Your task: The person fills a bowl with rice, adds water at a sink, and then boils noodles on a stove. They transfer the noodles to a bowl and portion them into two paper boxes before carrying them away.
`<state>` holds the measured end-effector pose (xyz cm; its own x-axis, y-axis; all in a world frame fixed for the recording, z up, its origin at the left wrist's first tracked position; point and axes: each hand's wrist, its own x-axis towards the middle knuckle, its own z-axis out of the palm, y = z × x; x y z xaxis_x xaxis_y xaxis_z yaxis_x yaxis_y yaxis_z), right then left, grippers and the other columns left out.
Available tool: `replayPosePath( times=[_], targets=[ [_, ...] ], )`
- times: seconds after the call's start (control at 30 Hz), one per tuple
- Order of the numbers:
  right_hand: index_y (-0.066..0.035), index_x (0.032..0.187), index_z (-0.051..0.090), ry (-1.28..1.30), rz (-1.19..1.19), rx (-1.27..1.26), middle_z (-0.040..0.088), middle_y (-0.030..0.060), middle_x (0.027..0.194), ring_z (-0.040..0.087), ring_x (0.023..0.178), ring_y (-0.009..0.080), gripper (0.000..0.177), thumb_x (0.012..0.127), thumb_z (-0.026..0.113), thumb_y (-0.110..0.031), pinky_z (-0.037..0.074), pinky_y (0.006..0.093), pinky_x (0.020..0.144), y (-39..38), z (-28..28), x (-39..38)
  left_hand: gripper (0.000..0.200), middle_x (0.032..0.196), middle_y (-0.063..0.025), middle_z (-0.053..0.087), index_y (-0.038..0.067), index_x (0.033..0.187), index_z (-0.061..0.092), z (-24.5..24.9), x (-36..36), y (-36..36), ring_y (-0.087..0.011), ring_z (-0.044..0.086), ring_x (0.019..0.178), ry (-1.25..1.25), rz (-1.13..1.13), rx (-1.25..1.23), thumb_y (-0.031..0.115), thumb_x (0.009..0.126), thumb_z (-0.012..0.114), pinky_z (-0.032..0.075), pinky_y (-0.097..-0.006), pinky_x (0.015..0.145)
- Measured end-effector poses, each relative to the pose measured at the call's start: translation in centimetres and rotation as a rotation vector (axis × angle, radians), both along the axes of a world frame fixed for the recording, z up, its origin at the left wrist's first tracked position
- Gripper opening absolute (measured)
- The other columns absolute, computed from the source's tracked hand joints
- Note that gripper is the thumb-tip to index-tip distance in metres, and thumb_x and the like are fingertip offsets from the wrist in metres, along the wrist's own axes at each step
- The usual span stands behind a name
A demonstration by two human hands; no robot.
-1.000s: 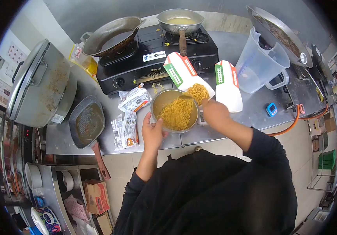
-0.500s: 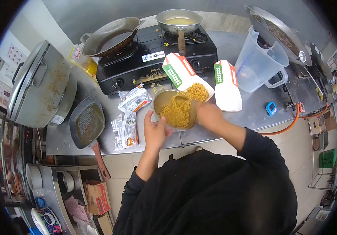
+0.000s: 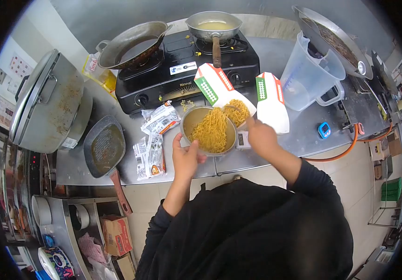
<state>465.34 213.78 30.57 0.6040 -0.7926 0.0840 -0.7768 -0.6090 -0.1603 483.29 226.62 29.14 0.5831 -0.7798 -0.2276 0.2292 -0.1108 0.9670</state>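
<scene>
A round metal bowl (image 3: 188, 122) full of yellow noodles (image 3: 210, 130) stands tilted at the counter's front. My left hand (image 3: 185, 158) grips its near rim. My right hand (image 3: 260, 136) holds a thin utensil (image 3: 236, 111) whose tip reaches over the bowl's far edge, where a clump of noodles (image 3: 237, 112) lies in an open white paper box (image 3: 216, 86) with red and green print.
A second paper box (image 3: 272, 100) lies beside the first. Behind stand a black gas stove (image 3: 187, 65) with a wok (image 3: 133, 44) and a saucepan (image 3: 214, 25), and a clear jug (image 3: 310, 74). Empty noodle packets (image 3: 152, 140), a square pan (image 3: 104, 147), a large pot (image 3: 49, 105).
My right hand has drawn back to the right from the bowl's rim, the utensil still pointing at the noodles in the box. My left hand keeps its hold on the bowl.
</scene>
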Motion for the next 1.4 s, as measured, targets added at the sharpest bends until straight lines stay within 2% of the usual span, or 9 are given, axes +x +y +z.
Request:
replayPosePath(
  times=[0.13, 0.17, 0.37, 0.57, 0.87, 0.97, 1.17, 1.4],
  targets=[
    [-0.001, 0.088, 0.045, -0.068, -0.023, -0.005, 0.057, 0.0201, 0.074, 0.059, 0.065, 0.0318, 0.015, 0.075, 0.042, -0.008, 0.046, 0.0401, 0.051, -0.4, 0.2, -0.6, 0.058, 0.059, -0.0132, 0.054, 0.000, 0.124, 0.016, 0.2, -0.3, 0.0, -0.0174, 0.054, 0.041, 0.007, 0.013, 0.000, 0.012, 0.081, 0.053, 0.045, -0.0251, 0.036],
    [-0.001, 0.087, 0.045, -0.148, 0.057, -0.005, 0.057, 0.0196, 0.073, 0.059, 0.064, 0.0316, 0.015, 0.075, 0.043, -0.009, 0.046, 0.0395, 0.051, -0.1, -0.6, -0.3, 0.058, 0.059, -0.0133, 0.054, 0.000, 0.124, 0.016, 0.1, -0.4, 0.1, -0.0175, 0.054, 0.041, 0.007, 0.005, 0.000, 0.012, 0.081, 0.052, 0.045, -0.0251, 0.036],
    [-0.002, 0.085, 0.046, 0.007, 0.113, -0.031, 0.057, 0.0173, 0.071, 0.060, 0.062, 0.0293, 0.014, 0.075, 0.043, -0.011, 0.047, 0.0386, 0.051, 1.7, -1.5, 2.9, 0.056, 0.059, -0.0134, 0.055, 0.000, 0.124, 0.016, -0.1, -0.5, 0.0, -0.0177, 0.054, 0.041, -0.013, 0.010, -0.006, 0.011, 0.082, 0.050, 0.045, -0.0252, 0.036],
    [-0.002, 0.084, 0.046, 0.098, 0.216, -0.046, 0.057, 0.0160, 0.072, 0.059, 0.060, 0.0294, 0.013, 0.075, 0.044, -0.011, 0.047, 0.0381, 0.049, 0.9, -0.6, 0.5, 0.053, 0.061, -0.0134, 0.055, -0.001, 0.122, 0.017, -0.6, -0.8, 0.1, -0.0176, 0.054, 0.043, -0.012, 0.018, 0.025, 0.009, 0.082, 0.049, 0.045, -0.0252, 0.038],
    [-0.002, 0.086, 0.045, -0.043, 0.063, -0.062, 0.056, 0.0181, 0.071, 0.059, 0.058, 0.0296, 0.014, 0.075, 0.044, -0.009, 0.047, 0.0383, 0.048, -0.6, 0.2, -0.2, 0.054, 0.062, -0.0144, 0.056, -0.001, 0.122, 0.016, 0.2, -1.0, 0.4, -0.0174, 0.055, 0.044, -0.016, -0.014, 0.037, 0.009, 0.081, 0.050, 0.045, -0.0251, 0.038],
    [-0.002, 0.086, 0.045, -0.110, 0.154, -0.074, 0.056, 0.0183, 0.071, 0.058, 0.058, 0.0309, 0.014, 0.074, 0.044, -0.008, 0.047, 0.0396, 0.048, 0.7, -0.9, 0.3, 0.054, 0.062, -0.0143, 0.056, -0.002, 0.122, 0.016, 0.4, -1.2, 0.4, -0.0172, 0.055, 0.044, -0.020, -0.018, 0.028, 0.009, 0.081, 0.050, 0.044, -0.0248, 0.038],
    [-0.002, 0.086, 0.045, -0.002, 0.147, 0.024, 0.056, 0.0176, 0.068, 0.058, 0.059, 0.0310, 0.015, 0.072, 0.045, -0.007, 0.046, 0.0397, 0.051, 2.1, -0.1, -0.7, 0.055, 0.061, -0.0138, 0.056, -0.002, 0.122, 0.015, 0.3, -1.0, 0.5, -0.0170, 0.055, 0.044, -0.014, -0.007, 0.021, 0.009, 0.081, 0.050, 0.044, -0.0247, 0.039],
    [-0.002, 0.085, 0.045, 0.059, 0.123, -0.074, 0.056, 0.0162, 0.069, 0.058, 0.058, 0.0292, 0.015, 0.071, 0.046, -0.007, 0.047, 0.0384, 0.049, 1.5, -1.0, 0.1, 0.055, 0.062, -0.0139, 0.056, -0.002, 0.122, 0.015, 0.1, -1.5, 0.4, -0.0176, 0.055, 0.045, -0.037, -0.013, 0.031, 0.010, 0.081, 0.050, 0.044, -0.0246, 0.040]
  ],
)
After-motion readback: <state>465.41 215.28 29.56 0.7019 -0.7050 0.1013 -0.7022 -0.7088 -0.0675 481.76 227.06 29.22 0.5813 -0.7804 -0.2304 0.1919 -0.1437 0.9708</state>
